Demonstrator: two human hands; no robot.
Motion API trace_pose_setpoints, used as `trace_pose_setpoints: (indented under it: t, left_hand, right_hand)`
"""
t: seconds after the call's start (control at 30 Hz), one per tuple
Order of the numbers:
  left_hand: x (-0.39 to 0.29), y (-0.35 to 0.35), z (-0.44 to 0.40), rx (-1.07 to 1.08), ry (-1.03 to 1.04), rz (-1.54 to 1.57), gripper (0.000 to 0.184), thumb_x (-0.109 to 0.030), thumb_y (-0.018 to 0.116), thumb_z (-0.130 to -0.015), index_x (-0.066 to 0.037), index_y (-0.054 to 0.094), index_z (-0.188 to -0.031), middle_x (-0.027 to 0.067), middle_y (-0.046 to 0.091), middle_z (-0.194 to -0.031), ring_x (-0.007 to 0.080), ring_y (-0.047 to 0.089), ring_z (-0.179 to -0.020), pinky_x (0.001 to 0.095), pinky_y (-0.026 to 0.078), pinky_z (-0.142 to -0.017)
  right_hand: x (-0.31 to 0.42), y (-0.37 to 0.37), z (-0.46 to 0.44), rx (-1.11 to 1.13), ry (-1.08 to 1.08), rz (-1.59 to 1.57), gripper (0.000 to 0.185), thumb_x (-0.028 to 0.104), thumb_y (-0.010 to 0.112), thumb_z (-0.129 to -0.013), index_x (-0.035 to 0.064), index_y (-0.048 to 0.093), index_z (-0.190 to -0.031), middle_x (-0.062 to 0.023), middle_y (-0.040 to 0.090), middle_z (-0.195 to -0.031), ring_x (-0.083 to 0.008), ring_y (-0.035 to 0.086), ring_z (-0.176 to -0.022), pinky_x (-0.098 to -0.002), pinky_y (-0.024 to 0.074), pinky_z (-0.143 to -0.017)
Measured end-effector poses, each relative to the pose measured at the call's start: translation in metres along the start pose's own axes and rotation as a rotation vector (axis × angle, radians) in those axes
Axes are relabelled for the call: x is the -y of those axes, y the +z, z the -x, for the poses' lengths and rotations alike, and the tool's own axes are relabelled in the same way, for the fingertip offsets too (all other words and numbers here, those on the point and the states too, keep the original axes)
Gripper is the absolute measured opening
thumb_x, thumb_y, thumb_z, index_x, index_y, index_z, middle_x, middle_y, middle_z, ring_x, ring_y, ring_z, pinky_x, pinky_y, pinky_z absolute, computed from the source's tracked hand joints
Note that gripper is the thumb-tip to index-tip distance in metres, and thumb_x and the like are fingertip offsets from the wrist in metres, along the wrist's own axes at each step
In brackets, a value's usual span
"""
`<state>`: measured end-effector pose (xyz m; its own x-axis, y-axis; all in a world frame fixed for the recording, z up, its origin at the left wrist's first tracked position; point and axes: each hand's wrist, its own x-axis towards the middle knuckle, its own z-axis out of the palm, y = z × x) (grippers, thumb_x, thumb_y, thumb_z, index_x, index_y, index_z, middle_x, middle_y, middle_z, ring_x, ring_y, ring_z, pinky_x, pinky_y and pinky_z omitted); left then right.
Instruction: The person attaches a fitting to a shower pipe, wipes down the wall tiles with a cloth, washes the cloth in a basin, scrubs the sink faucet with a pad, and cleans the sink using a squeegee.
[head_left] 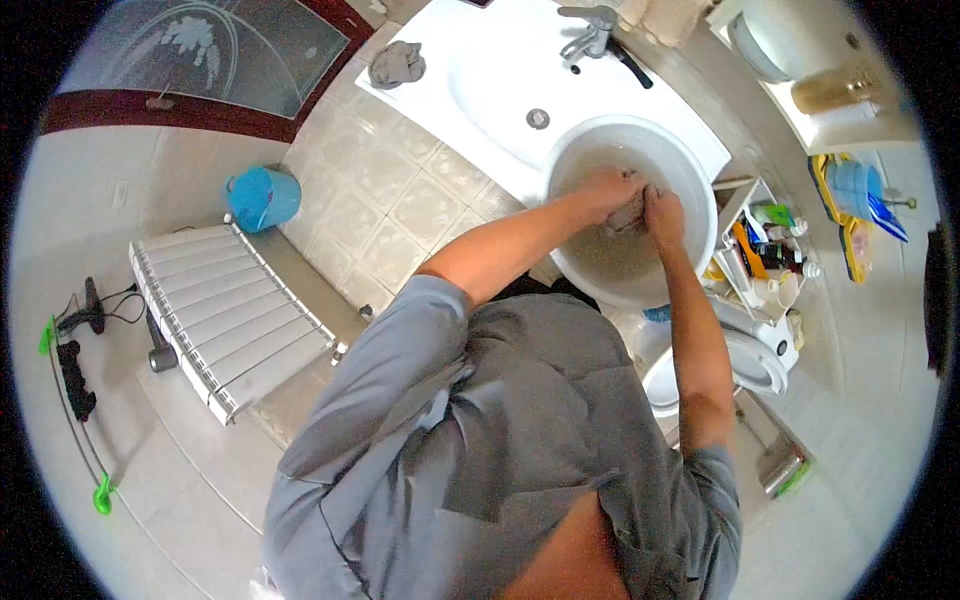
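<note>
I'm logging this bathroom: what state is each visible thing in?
Round white plastic basin: holds cloudy water
Small brownish-grey cloth: bunched
Left hand: gripping that cloth
Right hand: gripping it too
Grey metal lever faucet: no stream visible
Glossy white sink: no standing water visible
Dark grey cloth: crumpled on the sink's corner
Blue plastic bucket: upright, contents unclear
White toilet: partly hidden, lid position unclear

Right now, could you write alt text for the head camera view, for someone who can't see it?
Seen from above, a person's left grip and right grip hold a bunched grey-brown cloth inside a large round white basin of cloudy water. The basin overlaps a glossy white sink counter bearing a silver metal faucet and a crumpled grey cloth.
</note>
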<state>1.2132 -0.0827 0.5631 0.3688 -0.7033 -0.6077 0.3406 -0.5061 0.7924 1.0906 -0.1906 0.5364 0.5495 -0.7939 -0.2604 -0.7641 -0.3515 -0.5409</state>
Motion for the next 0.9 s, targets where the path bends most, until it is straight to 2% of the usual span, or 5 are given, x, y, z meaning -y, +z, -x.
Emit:
trace_pose_setpoints:
  t: [0.17,0.4,0.67,0.77,0.9]
  left_hand:
    - [0.036,-0.024,-0.030,0.022,-0.039,-0.166,0.064,-0.045,0.052,-0.095,-0.005,0.047,-0.144,0.0205,0.051,-0.143,0.0354,0.051,-0.127,0.0486,0.043,-0.102]
    - [0.016,-0.013,-0.006,0.254,-0.479,0.854,0.083,-0.071,0.025,-0.098,-0.012,0.030,-0.156,0.0143,0.032,-0.160,0.0369,0.033,-0.145,0.0610,0.023,-0.118]
    - [0.064,-0.029,-0.083,0.554,-0.360,0.751,0.064,-0.052,0.039,-0.103,-0.002,0.045,-0.144,0.0193,0.054,-0.140,0.0327,0.054,-0.128,0.0454,0.038,-0.114]
    - [0.043,-0.021,-0.057,0.408,-0.240,0.649,0.050,-0.037,0.045,-0.102,-0.004,0.048,-0.140,0.0221,0.057,-0.132,0.0354,0.059,-0.116,0.0514,0.045,-0.104]
    - [0.014,-0.002,-0.017,0.400,-0.108,0.621,0.046,-0.035,0.041,-0.104,-0.003,0.051,-0.136,0.0207,0.059,-0.129,0.0343,0.059,-0.115,0.0515,0.046,-0.104]
  right_hand:
    - [-0.041,0.011,-0.020,0.080,-0.065,0.377,0.051,0.043,0.060,-0.093,-0.0057,0.066,-0.108,-0.0313,0.065,-0.112,-0.0480,0.062,-0.102,-0.0551,0.0468,-0.091]
    - [-0.048,0.090,-0.025,0.181,0.077,-0.464,0.055,0.024,0.068,-0.089,-0.0029,0.052,-0.134,-0.0228,0.063,-0.121,-0.0325,0.062,-0.108,-0.0434,0.0525,-0.088]
    - [0.076,-0.007,0.050,0.195,-0.148,-0.657,0.037,0.032,0.069,-0.089,-0.0015,0.073,-0.103,-0.0124,0.074,-0.085,-0.0235,0.070,-0.078,-0.0349,0.0538,-0.076]
    - [0.087,-0.012,0.055,0.037,-0.192,-0.515,0.055,0.049,0.060,-0.090,-0.0020,0.072,-0.106,-0.0291,0.070,-0.103,-0.0425,0.068,-0.097,-0.0498,0.0507,-0.092]
    - [0.084,-0.012,0.053,-0.083,-0.100,-0.428,0.053,0.048,0.054,-0.094,-0.0018,0.072,-0.101,-0.0279,0.070,-0.096,-0.0445,0.068,-0.090,-0.0523,0.0505,-0.089]
